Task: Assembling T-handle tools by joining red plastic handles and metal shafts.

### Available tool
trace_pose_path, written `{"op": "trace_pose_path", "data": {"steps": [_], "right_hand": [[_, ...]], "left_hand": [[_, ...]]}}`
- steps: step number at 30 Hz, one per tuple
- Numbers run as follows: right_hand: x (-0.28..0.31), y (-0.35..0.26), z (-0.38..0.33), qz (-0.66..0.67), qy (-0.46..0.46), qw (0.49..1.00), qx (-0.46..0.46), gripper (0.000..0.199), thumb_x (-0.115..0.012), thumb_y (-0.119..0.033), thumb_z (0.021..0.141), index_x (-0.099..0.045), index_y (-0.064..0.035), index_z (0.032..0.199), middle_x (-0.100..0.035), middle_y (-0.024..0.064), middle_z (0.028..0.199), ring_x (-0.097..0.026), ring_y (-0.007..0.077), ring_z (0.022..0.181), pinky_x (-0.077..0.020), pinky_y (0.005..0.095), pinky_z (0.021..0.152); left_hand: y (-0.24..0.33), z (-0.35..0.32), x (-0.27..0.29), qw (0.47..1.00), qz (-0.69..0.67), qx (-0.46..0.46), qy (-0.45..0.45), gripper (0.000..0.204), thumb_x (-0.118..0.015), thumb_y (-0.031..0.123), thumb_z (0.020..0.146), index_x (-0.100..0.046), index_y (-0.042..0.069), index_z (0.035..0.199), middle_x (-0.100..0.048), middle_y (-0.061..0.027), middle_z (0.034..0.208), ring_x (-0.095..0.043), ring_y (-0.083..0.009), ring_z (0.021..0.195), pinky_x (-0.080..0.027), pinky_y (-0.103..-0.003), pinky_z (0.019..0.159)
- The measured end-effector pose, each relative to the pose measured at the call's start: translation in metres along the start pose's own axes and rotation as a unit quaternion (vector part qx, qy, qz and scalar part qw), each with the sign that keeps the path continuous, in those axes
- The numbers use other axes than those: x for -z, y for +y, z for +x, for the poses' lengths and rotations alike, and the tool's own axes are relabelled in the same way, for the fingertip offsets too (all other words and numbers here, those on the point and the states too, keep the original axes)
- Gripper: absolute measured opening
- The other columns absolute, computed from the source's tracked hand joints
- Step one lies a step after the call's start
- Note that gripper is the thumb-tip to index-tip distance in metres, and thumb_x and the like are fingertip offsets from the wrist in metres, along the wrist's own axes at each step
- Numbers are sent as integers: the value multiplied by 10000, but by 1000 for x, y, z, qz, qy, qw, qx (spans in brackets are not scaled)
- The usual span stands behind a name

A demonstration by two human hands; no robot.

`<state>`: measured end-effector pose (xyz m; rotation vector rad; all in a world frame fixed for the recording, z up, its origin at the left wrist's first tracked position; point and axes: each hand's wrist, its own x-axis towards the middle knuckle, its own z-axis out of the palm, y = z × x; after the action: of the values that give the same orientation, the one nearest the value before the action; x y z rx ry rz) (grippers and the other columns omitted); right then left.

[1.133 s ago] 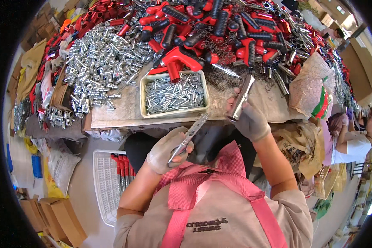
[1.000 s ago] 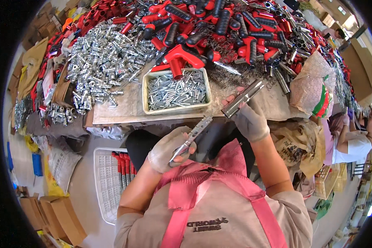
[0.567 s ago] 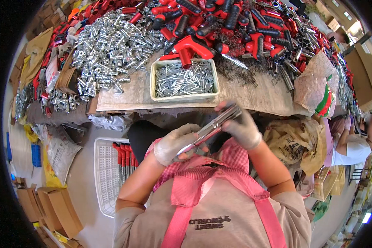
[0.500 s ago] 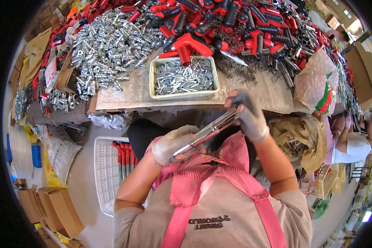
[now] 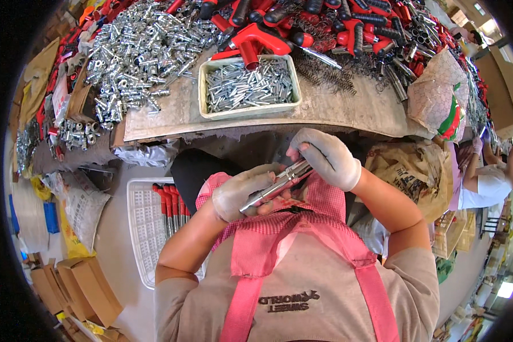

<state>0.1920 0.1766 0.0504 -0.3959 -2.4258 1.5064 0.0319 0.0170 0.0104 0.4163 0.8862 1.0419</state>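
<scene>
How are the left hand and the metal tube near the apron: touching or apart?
Touching: the head view shows the left hand closed around the metal tube.

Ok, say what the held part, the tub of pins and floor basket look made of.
Held part: metal, probably polished or plated, given its bright reflections. Tub: likely smooth cream plastic, with a rounded rim. Basket: probably matt white plastic, given its moulded grid walls.
</scene>
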Motion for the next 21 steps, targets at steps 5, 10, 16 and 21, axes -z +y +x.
{"op": "trace_pose_path", "data": {"steps": [5,10,16,21], "right_hand": [[-3,2,1,-42,-33,993,107,199,-382,-58,940,-563,19,905,-571,133,839,-573,256,729,-477,316,700],[-16,6,10,-59,-21,996,60,201,-402,-120,963,-558,4,933,-563,127,853,-570,236,741,-470,316,710],[4,22,41,-149,34,985,79,213,-489,-169,933,-591,-22,1050,-605,127,948,-606,260,862,-471,344,801],[54,62,94,-408,10,901,145,147,-624,-115,790,-645,-79,931,-598,96,942,-591,302,883,-488,393,778]], "left_hand": [[-9,1,5,989,-116,23,-92,367,-441,264,963,-445,16,1234,-605,-118,908,-470,-46,491,-244,-146,339],[-10,-1,-2,993,-114,17,-36,360,-453,270,968,-445,37,1243,-570,-100,869,-411,-52,482,-231,-163,344],[-16,-2,9,981,-185,-61,15,407,-447,274,976,-386,53,1313,-514,-98,848,-348,-67,496,-272,-154,404],[-14,-4,24,968,-226,-111,6,322,-498,345,954,-457,62,1103,-499,-89,825,-368,-64,471,-234,-162,353]]}}
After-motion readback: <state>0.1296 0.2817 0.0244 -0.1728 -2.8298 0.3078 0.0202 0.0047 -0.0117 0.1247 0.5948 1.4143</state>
